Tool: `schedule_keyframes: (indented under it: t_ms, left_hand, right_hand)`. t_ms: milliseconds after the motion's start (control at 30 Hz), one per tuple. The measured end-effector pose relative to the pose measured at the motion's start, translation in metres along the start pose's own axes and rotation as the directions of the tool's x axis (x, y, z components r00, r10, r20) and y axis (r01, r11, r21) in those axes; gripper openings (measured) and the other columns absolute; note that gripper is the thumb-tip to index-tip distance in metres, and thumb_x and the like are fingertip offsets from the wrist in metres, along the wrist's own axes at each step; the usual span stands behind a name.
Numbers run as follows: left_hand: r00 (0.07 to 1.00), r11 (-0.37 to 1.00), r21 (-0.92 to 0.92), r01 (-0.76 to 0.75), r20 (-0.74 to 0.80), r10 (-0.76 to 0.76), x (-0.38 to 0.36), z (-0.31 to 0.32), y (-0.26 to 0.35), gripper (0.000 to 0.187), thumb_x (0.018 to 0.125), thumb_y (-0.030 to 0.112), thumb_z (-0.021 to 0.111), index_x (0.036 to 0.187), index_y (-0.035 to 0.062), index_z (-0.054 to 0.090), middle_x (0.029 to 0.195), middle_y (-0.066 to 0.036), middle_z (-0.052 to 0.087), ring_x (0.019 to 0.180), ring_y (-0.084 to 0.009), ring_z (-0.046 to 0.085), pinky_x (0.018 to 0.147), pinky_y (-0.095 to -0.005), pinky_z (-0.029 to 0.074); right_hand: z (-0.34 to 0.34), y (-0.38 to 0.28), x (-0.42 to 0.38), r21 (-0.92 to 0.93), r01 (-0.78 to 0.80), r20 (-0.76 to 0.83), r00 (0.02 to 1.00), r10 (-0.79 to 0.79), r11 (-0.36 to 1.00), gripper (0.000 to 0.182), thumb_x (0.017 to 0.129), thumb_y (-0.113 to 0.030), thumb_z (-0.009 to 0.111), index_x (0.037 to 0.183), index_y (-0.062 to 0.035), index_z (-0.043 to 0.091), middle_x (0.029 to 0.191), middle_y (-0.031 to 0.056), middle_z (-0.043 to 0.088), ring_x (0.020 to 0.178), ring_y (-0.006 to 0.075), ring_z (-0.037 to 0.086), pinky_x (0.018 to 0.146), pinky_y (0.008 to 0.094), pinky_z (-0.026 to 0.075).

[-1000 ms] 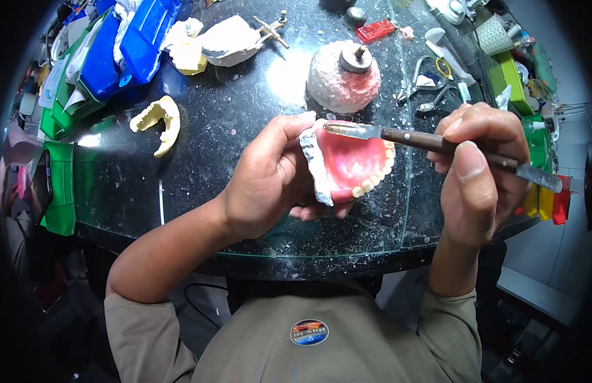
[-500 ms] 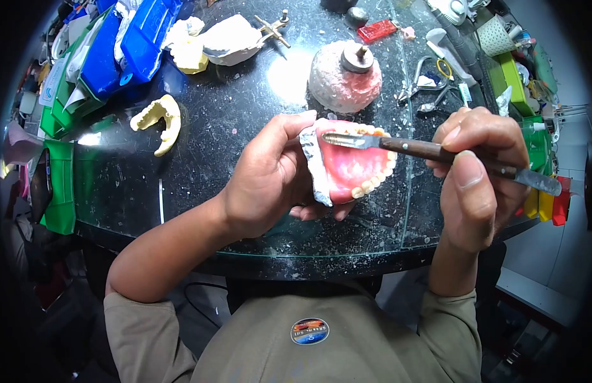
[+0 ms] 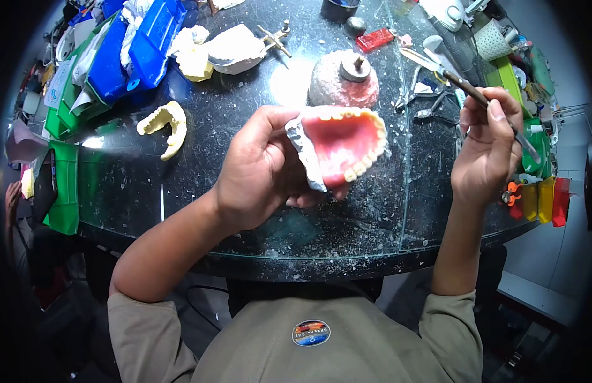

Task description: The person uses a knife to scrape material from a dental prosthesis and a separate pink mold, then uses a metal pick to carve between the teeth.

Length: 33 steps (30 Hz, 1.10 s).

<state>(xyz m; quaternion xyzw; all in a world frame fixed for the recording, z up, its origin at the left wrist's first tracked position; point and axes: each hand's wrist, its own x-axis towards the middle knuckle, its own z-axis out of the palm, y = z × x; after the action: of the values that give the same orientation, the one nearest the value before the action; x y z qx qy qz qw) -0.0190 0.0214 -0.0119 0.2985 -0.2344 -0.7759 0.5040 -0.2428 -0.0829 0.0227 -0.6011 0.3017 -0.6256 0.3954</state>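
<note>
My left hand (image 3: pixel 261 166) is closed on a dental model (image 3: pixel 300 150) of white plaster, its thumb on the top edge and its fingers underneath. The model carries a pink denture base (image 3: pixel 337 143) with a curved row of cream teeth (image 3: pixel 372 155) facing right. In my right hand (image 3: pixel 490 143) is a wax knife (image 3: pixel 465 86) with a dark wooden handle, pinched between thumb and fingers. Its longer blade points up and left, apart from the denture, and a short metal end sticks out below the hand.
Behind the model stands a round, crusted white-pink pot (image 3: pixel 331 80) with a metal neck. A yellow plaster arch (image 3: pixel 174 127) lies left. Blue bins (image 3: pixel 152 54), plaster pieces (image 3: pixel 238 50), a red block (image 3: pixel 375 40) and pliers (image 3: pixel 411 89) surround the dark worktop (image 3: pixel 238 102).
My right hand has drawn the wax knife away from the denture, up and to the right. The left hand has shifted the model slightly up and left, tilting it.
</note>
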Motion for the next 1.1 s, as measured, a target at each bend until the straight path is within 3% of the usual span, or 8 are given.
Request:
schedule_keyframes:
  t_ms: [133, 233, 367, 400, 667, 900, 1000, 1100]
  left_hand:
    - [0.98, 0.987, 0.047, -0.152, -0.12, 0.157, 0.003, 0.004, 0.015, 0.044, 0.092, 0.025, 0.017, 0.118, -0.0003, 0.042, 0.093, -0.017, 0.06, 0.063, -0.0182, 0.053, 0.054, -0.0272, 0.04]
    - [0.955, 0.937, 0.211, -0.278, -0.045, 0.293, 0.004, -0.002, 0.027, 0.054, 0.092, 0.038, 0.015, 0.116, 0.0, 0.046, 0.09, -0.012, 0.06, 0.065, -0.0171, 0.052, 0.055, -0.0265, 0.038]
    - [0.89, 0.86, 0.267, -0.436, -0.015, 0.456, 0.009, -0.005, 0.037, 0.049, 0.092, 0.032, 0.025, 0.125, -0.0022, 0.038, 0.097, -0.014, 0.059, 0.079, -0.0198, 0.058, 0.063, -0.0287, 0.046]
    - [0.861, 0.817, 0.28, -0.504, 0.09, 0.501, 0.013, -0.014, 0.038, 0.051, 0.09, 0.024, 0.034, 0.132, -0.0038, 0.027, 0.104, -0.017, 0.057, 0.088, -0.0226, 0.059, 0.072, -0.0315, 0.05]
    - [0.815, 0.744, 0.42, -0.52, -0.014, 0.579, 0.019, -0.013, 0.04, 0.067, 0.078, 0.004, 0.056, 0.135, -0.005, 0.023, 0.108, -0.018, 0.055, 0.096, -0.019, 0.058, 0.085, -0.0336, 0.049]
    - [0.786, 0.687, 0.491, -0.535, -0.008, 0.618, 0.025, -0.02, 0.035, 0.068, 0.074, -0.004, 0.06, 0.134, -0.003, 0.028, 0.116, -0.017, 0.048, 0.103, -0.0216, 0.055, 0.087, -0.0329, 0.048]
    - [0.827, 0.723, 0.494, -0.483, -0.015, 0.562, 0.022, -0.016, 0.037, 0.074, 0.071, 0.0, 0.06, 0.136, -0.0028, 0.024, 0.128, -0.02, 0.044, 0.117, -0.027, 0.048, 0.102, -0.0406, 0.036]
    - [0.825, 0.769, 0.4, -0.498, -0.053, 0.562, 0.024, -0.018, 0.033, 0.068, 0.074, -0.002, 0.063, 0.134, -0.0022, 0.03, 0.116, -0.016, 0.047, 0.105, -0.0215, 0.054, 0.088, -0.0319, 0.047]
  right_hand:
    - [-0.004, 0.007, 0.003, 0.043, -0.094, 0.016, 0.996, 0.093, 0.995, 0.019, 0.087, -0.012, 0.05, 0.101, 0.0012, 0.054, 0.081, 0.01, 0.062, 0.065, 0.011, 0.054, 0.062, 0.0226, 0.04]
    - [-0.002, 0.007, 0.001, 0.088, -0.165, 0.072, 0.985, 0.159, 0.982, 0.02, 0.088, -0.012, 0.049, 0.102, 0.0018, 0.053, 0.083, 0.0114, 0.063, 0.068, 0.0121, 0.057, 0.062, 0.0234, 0.042]
    - [0.002, 0.008, -0.003, 0.133, -0.235, 0.143, 0.966, 0.216, 0.963, 0.02, 0.088, -0.01, 0.05, 0.103, 0.0027, 0.053, 0.085, 0.0127, 0.063, 0.069, 0.0127, 0.059, 0.063, 0.023, 0.043]
    - [0.003, 0.009, -0.003, 0.138, -0.24, 0.153, 0.964, 0.219, 0.961, 0.02, 0.088, -0.009, 0.051, 0.103, 0.0027, 0.053, 0.085, 0.0131, 0.063, 0.07, 0.0128, 0.059, 0.063, 0.023, 0.043]
    - [0.003, 0.013, -0.005, 0.175, -0.291, 0.199, 0.946, 0.256, 0.94, 0.019, 0.088, -0.01, 0.052, 0.102, 0.0025, 0.054, 0.087, 0.0144, 0.065, 0.072, 0.0137, 0.061, 0.064, 0.0238, 0.044]
    - [0.002, 0.014, -0.005, 0.187, -0.327, 0.208, 0.935, 0.288, 0.926, 0.02, 0.088, -0.01, 0.05, 0.102, 0.0026, 0.054, 0.087, 0.0148, 0.064, 0.073, 0.0136, 0.061, 0.066, 0.0237, 0.044]
    - [0.003, 0.014, -0.004, 0.181, -0.333, 0.208, 0.932, 0.295, 0.925, 0.02, 0.088, -0.011, 0.05, 0.102, 0.0027, 0.054, 0.087, 0.015, 0.064, 0.073, 0.0139, 0.061, 0.066, 0.0239, 0.045]
    - [0.002, 0.013, -0.005, 0.184, -0.344, 0.204, 0.93, 0.307, 0.921, 0.02, 0.088, -0.011, 0.05, 0.102, 0.0026, 0.054, 0.087, 0.015, 0.064, 0.073, 0.0141, 0.061, 0.066, 0.024, 0.045]
